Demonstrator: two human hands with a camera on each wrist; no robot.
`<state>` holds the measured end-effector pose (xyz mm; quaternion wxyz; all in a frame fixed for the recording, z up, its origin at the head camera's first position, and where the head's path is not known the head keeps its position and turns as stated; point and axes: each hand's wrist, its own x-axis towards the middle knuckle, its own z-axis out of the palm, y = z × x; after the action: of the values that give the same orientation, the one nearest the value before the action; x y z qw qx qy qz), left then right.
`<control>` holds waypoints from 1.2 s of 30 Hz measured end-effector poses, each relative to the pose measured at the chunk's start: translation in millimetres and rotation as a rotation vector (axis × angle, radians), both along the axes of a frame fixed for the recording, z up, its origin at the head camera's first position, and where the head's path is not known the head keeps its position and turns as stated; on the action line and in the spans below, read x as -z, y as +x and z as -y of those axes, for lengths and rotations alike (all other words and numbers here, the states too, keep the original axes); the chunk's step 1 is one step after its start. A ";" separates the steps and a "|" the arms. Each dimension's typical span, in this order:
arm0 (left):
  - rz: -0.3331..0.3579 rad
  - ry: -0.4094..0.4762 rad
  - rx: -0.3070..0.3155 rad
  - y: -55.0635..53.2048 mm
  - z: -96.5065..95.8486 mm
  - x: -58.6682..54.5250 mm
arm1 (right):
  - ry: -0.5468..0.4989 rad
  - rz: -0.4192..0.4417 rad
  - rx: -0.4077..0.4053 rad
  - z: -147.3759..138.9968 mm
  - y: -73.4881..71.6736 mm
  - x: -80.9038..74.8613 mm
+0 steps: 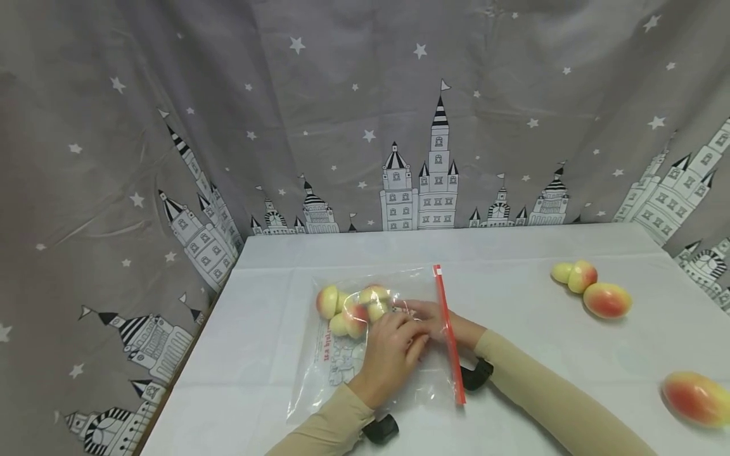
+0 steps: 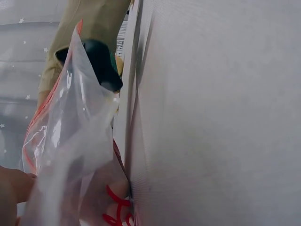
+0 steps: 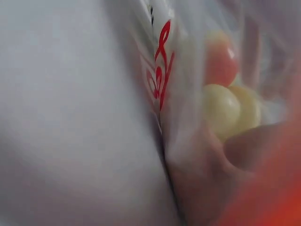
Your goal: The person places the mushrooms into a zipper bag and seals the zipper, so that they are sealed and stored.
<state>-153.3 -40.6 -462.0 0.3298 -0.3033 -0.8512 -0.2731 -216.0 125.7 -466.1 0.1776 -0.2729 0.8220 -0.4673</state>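
A clear zip bag [image 1: 419, 380] with a red zip edge [image 1: 448, 342] lies on the white table. Inside it several yellow-and-red pears [image 1: 355, 320] are gathered towards the far left. My left hand [image 1: 390, 354] is over the bag, its fingers curled on the plastic film. My right hand [image 1: 436, 316] reaches in past the red edge, partly hidden behind the left hand and the film. Its fingers extend close to the nearest pear [image 1: 377, 309]. In the right wrist view, a pear [image 3: 221, 110] shows blurred through film beside the thumb [image 3: 254, 146].
At the right, another pear [image 1: 576, 276] lies beside a mango-shaped fruit [image 1: 607, 301]. A second mango-shaped fruit [image 1: 696, 399] lies nearer, by the right edge of view. Behind the table [image 1: 513, 253] hangs a grey curtain [image 1: 342, 114] printed with castles and stars.
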 end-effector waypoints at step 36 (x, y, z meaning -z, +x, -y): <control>0.004 0.033 0.000 0.6 -0.4 0.7 | 0.272 -0.296 0.969 -266.5 133.9 -35.5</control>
<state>-152.6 -40.2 -462.7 0.3332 -0.2973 -0.8473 -0.2876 -82.2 392.3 -430.6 -0.1430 0.1012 0.9234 -0.3415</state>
